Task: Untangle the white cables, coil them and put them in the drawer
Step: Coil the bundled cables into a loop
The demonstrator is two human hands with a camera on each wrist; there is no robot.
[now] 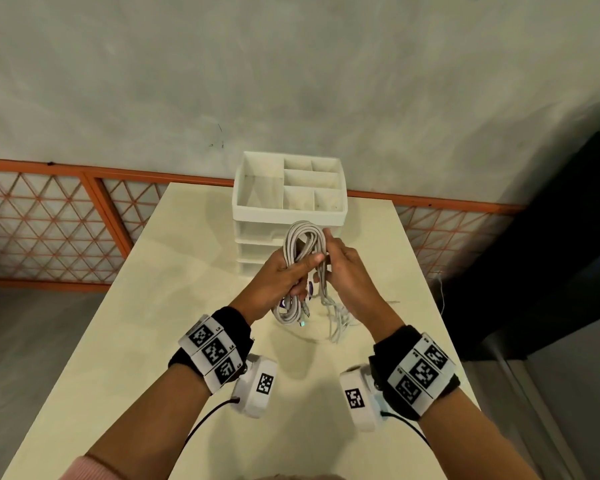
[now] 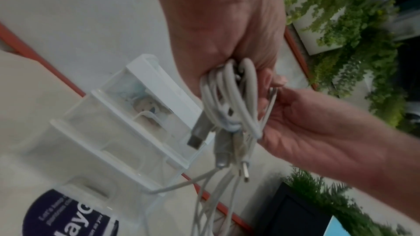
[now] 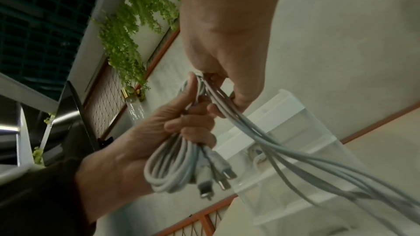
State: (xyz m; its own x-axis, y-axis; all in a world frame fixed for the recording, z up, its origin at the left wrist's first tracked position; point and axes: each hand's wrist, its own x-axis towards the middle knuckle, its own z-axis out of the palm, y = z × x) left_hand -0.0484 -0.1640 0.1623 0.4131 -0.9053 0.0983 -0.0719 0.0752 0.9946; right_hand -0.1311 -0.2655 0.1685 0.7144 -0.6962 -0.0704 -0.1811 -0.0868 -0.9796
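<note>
Above the middle of the cream bench [image 1: 125, 341], both hands meet on a bundle of white cables [image 1: 300, 244]. Left hand [image 1: 284, 275] grips the coiled part: fingers [image 3: 179, 126] curled round the loops, thumb laid across the strands. Coil stands roughly upright, its top loop rising above the hand, its bottom loop and several plugs [image 3: 218, 177] hanging below the palm. Right hand [image 1: 350, 275] is just beside the left, touching the same bundle; its fingers pinch a group of strands [image 3: 227, 100] at the coil's right side. From that pinch, loose cable tails [image 1: 336, 320] run down and trail onto the bench surface in front of the right wrist.

Behind the hands, at the far end of the bench, stands a white drawer unit [image 1: 288, 192] with an open compartmented tray on top and translucent drawers [image 2: 127, 123] below. The drawers appear pushed in; something lies in the top one, but the blur prevents identification. Each wrist carries a marker band and a camera housing [image 1: 257, 382].
</note>
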